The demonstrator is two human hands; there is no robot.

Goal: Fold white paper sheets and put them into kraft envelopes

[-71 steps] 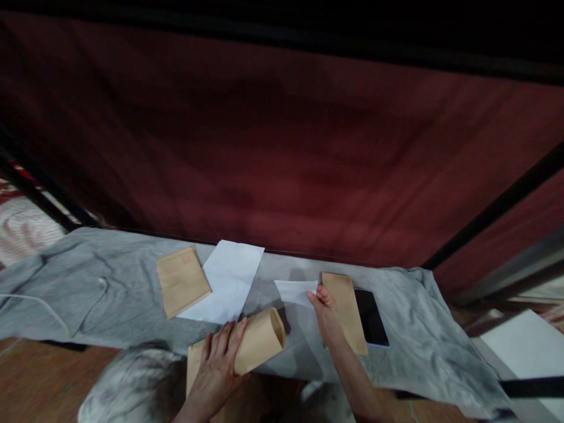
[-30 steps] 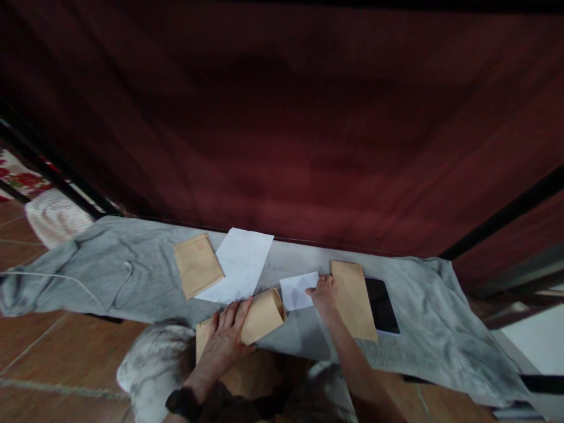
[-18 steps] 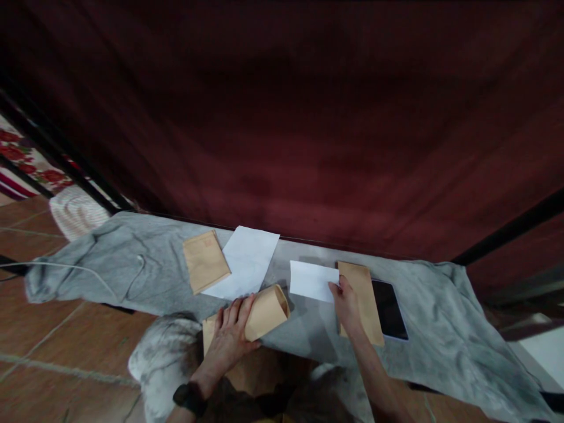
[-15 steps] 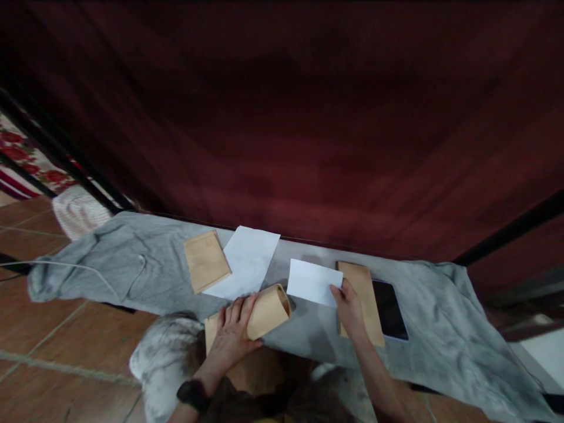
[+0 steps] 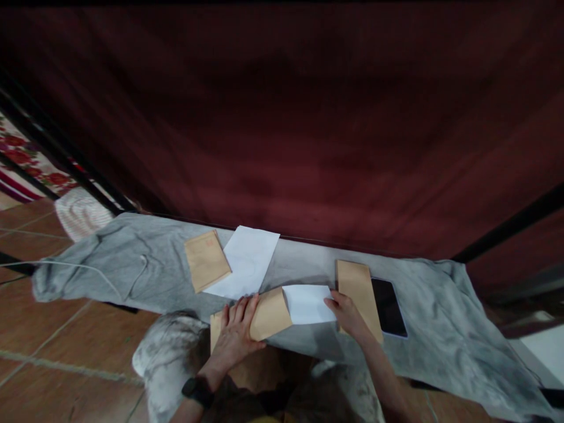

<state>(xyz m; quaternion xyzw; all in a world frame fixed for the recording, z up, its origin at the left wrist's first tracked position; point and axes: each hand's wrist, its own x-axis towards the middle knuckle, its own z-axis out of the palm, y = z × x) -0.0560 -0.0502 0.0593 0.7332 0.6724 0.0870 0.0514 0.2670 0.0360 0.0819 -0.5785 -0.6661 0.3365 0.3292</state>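
Note:
My left hand (image 5: 238,330) lies across a brown paper envelope (image 5: 271,311), its fingers towards the far edge and its thumb at the near edge. The envelope's mouth faces right. Between the thumb and fingers of my right hand (image 5: 344,311) is the right end of a folded white sheet of paper (image 5: 307,304). The sheet's left end is at the mouth, seemingly just inside it; how deep it reaches is hidden. Right of this hand lies a stack of brown envelopes (image 5: 359,294).
A dark-screened tablet or phone (image 5: 389,308) lies by the stack. To the left, more brown envelopes (image 5: 206,261) overlap large white sheets (image 5: 251,252). A grey cloth (image 5: 436,311) covers the narrow surface, with a white cable (image 5: 101,273) at its left. A dark red curtain (image 5: 282,147) hangs behind.
My right hand has brought the white sheet left and nearer, so its left end now meets the envelope's mouth. My left hand stays on the envelope, which looks flatter at the opening.

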